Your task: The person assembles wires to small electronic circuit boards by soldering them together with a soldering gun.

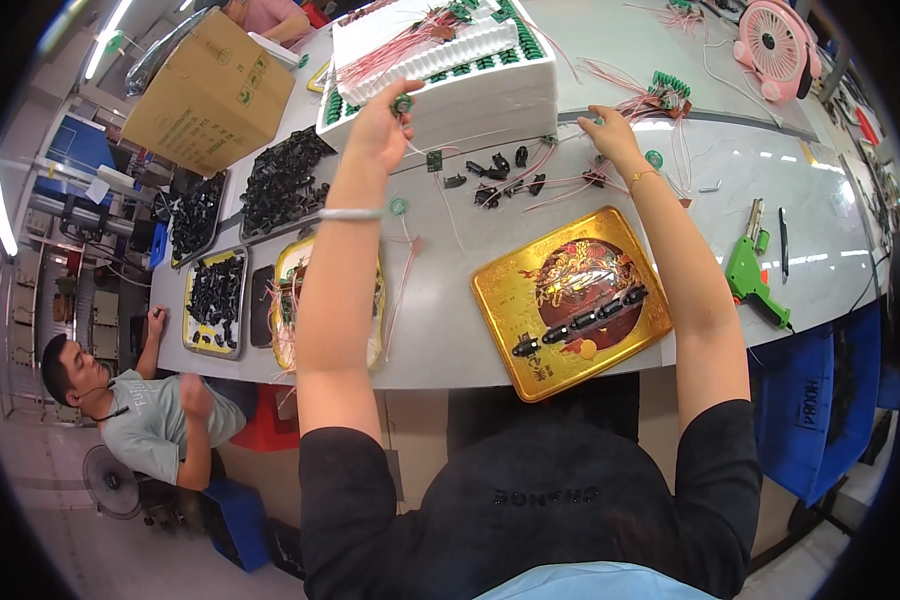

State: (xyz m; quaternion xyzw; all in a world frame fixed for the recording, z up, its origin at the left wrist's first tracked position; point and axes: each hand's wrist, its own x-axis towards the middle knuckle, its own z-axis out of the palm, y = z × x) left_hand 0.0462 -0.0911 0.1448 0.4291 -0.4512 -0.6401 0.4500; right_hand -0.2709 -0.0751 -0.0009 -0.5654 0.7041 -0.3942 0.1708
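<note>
Closest to me on the tabletop point(440, 330), the gold tray point(571, 298) carries a short row of finished black housings point(580, 322), so I judge we're mid-batch, fetching parts for the next unit. Further out, my right hand point(610, 132) reaches into the loose red wires point(570, 180) beside scattered black clips point(495, 180); its grip looks half-closed, though I can't tell whether it has anything. Farthest, my left hand point(380, 125) pinches a small round green part point(402, 103) at the white foam tray stack point(440, 80). Next move, I reckon: bring the part and a wire together over the gold tray, keeping the leads untangled.
</note>
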